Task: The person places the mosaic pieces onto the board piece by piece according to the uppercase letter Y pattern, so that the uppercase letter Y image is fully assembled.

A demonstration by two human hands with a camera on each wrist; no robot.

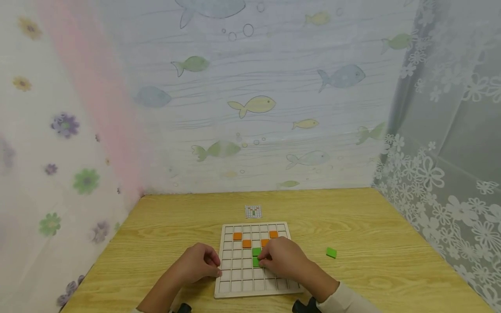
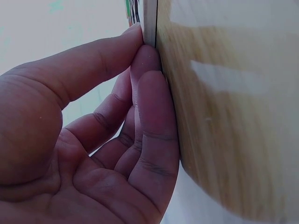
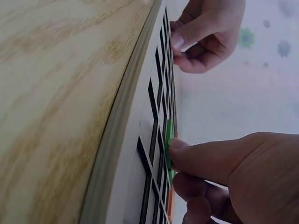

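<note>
A pale wooden grid board [image 1: 236, 286] lies on the table, several coloured square tiles set in its cells. My left hand [image 1: 199, 262] pinches its left edge, the thumb against the upper face and fingertips low at the side. Over the middle of the board, my right hand [image 1: 285, 258] pinches a green tile [image 1: 255, 262] with thumb and forefinger, the tile at its cell. Just beyond it sits another green tile [image 1: 256, 251]. Orange tiles [image 1: 237, 236] slant in from both upper sides, one partly behind the right hand. In the right wrist view, the thumb overlaps the green tile [image 3: 168, 142].
A loose green tile [image 1: 331, 252] lies on the table right of the board. Behind the board is a small pattern card [image 1: 253, 211] with a Y-shaped figure. Printed curtains [image 1: 250, 104] enclose the table's back and sides. Dark objects [image 1: 306, 305] show near both wrists.
</note>
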